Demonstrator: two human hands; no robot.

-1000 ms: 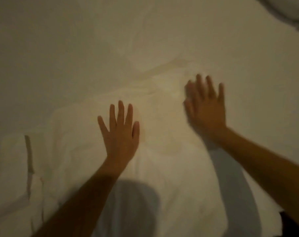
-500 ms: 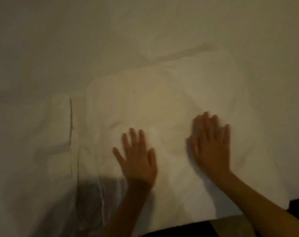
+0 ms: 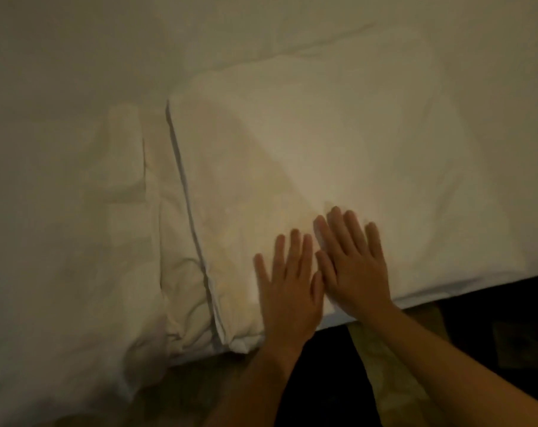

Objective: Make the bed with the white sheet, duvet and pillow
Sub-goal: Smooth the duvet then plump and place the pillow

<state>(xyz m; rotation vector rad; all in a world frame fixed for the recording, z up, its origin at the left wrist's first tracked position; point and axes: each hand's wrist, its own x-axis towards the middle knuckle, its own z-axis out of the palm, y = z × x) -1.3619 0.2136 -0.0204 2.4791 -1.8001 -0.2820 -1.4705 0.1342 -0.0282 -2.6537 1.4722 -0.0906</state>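
A white pillow (image 3: 338,155) lies flat at the near edge of the bed, its open case end with a seam (image 3: 184,186) on the left. My left hand (image 3: 287,285) and my right hand (image 3: 354,266) rest side by side on the pillow's near part, palms down, fingers straight and spread. The white sheet (image 3: 76,72) covers the bed beyond and to the left of the pillow. A rumpled white fold, perhaps the duvet (image 3: 76,272), lies left of the pillow and hangs over the bed's edge.
The bed's near edge (image 3: 462,288) runs diagonally at lower right. Below it are dark floor (image 3: 492,349) and a lighter strip of floor (image 3: 385,380) between my forearms.
Both hands have slid back toward me over the pillow and come together near its front edge. The view has dropped, so the bed's edge and the floor show.
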